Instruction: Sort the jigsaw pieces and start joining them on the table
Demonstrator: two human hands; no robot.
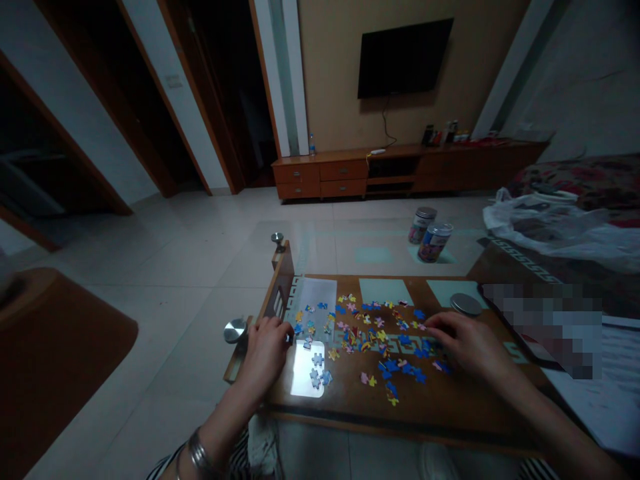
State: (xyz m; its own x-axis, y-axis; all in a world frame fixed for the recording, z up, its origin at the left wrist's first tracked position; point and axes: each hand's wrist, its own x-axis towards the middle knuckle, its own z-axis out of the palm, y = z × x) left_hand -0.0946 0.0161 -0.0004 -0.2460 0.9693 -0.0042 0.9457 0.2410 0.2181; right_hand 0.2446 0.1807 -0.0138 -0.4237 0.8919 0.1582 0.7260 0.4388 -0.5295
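Several small colourful jigsaw pieces [380, 337] lie scattered across the near part of a glass-topped wooden coffee table [450, 400]. My left hand [265, 350] rests at the table's left edge with its fingers curled, touching the pieces at the left end of the scatter; whether it holds one is hidden. Palm down, my right hand [463, 343] lies over the right side of the scatter, fingertips on the pieces. A few blue pieces [316, 370] sit on a bright patch of glass between the hands.
Two lidded cans [430, 235] stand at the table's far side. A round metal lid [465, 304] lies by my right hand. A white plastic bag [555, 230] and papers occupy the right. A wooden TV cabinet [400, 172] and a wall TV [404, 59] are beyond.
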